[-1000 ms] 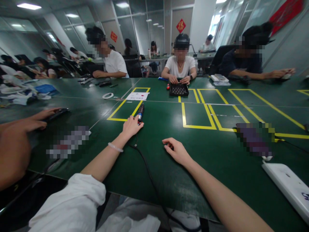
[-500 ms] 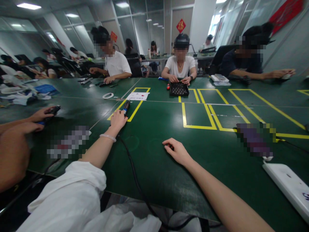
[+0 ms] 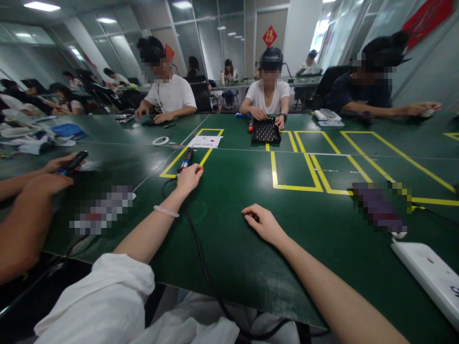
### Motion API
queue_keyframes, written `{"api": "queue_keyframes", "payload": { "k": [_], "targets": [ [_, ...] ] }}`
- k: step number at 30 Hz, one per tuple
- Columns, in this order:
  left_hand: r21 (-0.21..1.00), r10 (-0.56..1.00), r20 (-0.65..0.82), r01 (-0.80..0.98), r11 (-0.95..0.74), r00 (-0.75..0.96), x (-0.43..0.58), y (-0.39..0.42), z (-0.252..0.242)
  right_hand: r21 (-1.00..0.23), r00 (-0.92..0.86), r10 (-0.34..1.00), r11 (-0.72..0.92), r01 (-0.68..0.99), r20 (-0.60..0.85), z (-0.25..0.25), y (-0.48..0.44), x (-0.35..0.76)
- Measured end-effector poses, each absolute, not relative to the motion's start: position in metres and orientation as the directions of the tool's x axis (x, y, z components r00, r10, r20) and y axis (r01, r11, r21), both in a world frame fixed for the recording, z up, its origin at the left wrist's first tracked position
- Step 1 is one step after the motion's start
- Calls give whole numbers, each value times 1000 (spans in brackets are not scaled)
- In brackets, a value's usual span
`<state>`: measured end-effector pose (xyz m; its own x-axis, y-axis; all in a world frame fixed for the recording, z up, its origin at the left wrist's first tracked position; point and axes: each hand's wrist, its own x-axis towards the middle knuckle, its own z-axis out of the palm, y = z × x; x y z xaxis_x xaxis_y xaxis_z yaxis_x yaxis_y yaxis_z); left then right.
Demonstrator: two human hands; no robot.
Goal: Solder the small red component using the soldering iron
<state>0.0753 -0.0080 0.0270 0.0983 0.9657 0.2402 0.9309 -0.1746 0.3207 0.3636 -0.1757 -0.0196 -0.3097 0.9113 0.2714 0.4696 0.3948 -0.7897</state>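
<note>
My left hand (image 3: 190, 177) reaches over the table beside a dark, cylindrical corded tool (image 3: 187, 156) with a blue band. Its fingers are closed, and a small orange spot shows at the fingertips; what it belongs to is hidden. The tool lies inside a yellow-taped rectangle, its black cable (image 3: 199, 248) running toward me and over the table edge. My right hand (image 3: 263, 223) rests on the green tabletop, loosely curled, thumb and forefinger apart, with nothing visible in it.
A white printed sheet (image 3: 205, 141) lies beyond the tool, near a white ring (image 3: 160, 141). At right are a blurred phone-like item (image 3: 379, 206) and a white power strip (image 3: 426, 272). Across sits a person with a black tray (image 3: 266, 139); a neighbour's hands hold a dark tool (image 3: 77, 161).
My left hand has moved right, off the corded tool, and an orange spot now shows at its fingertips. My right hand has stayed still. The neighbour's hands at left shifted slightly.
</note>
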Motion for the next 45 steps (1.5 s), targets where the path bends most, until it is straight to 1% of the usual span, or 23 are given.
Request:
{"api": "queue_keyframes", "payload": {
  "k": [2, 3, 4, 5, 7, 11, 16, 19, 24, 28, 31, 37, 39, 41, 43, 45],
  "targets": [
    [551, 949, 158, 773, -314, 273, 98, -29, 26, -798, -305, 913, 392, 458, 273, -20, -176, 364],
    [648, 922, 121, 675, -354, 367, 109, -41, 25, -803, -301, 912, 392, 448, 277, -21, -175, 364],
    [719, 889, 88, 589, -368, 449, 120, -54, 25, -810, -298, 912, 393, 435, 283, -21, -175, 364],
    [770, 858, 59, 523, -365, 511, 130, -67, 24, -819, -294, 911, 394, 418, 288, -22, -175, 364],
    [832, 807, 18, 439, -340, 590, 146, -89, 22, -842, -285, 912, 388, 373, 294, -24, -174, 364],
    [904, 754, -32, 341, -259, 657, 164, -115, 19, -877, -303, 907, 381, 293, 293, -26, -173, 363],
    [920, 702, -69, 317, -229, 709, 170, -125, 18, -832, -339, 883, 438, 342, 326, -22, -174, 362],
    [923, 699, -72, 313, -223, 712, 171, -128, 17, -827, -337, 884, 437, 354, 323, -21, -175, 362],
    [926, 733, -8, 282, -252, 680, 169, -127, 13, -847, -297, 907, 396, 354, 300, -21, -174, 362],
    [902, 724, 66, 268, -337, 687, 168, -128, 10, -848, -277, 916, 379, 370, 289, -22, -174, 362],
    [874, 727, 90, 296, -386, 681, 168, -129, 11, -838, -278, 914, 389, 383, 297, -23, -174, 363],
    [853, 743, 36, 367, -372, 668, 167, -130, 12, -832, -279, 908, 403, 383, 311, -19, -175, 363],
    [856, 750, 20, 376, -355, 661, 167, -131, 13, -867, -269, 922, 362, 343, 278, -18, -175, 364],
    [867, 748, 16, 363, -341, 664, 168, -132, 14, -915, -261, 936, 306, 262, 238, -21, -173, 364],
    [871, 739, 30, 345, -350, 673, 169, -135, 16, -950, -249, 946, 257, 176, 209, -25, -171, 365],
    [862, 732, 59, 335, -380, 679, 170, -137, 18, -963, -231, 952, 235, 134, 200, -29, -169, 366]
  ]
}}
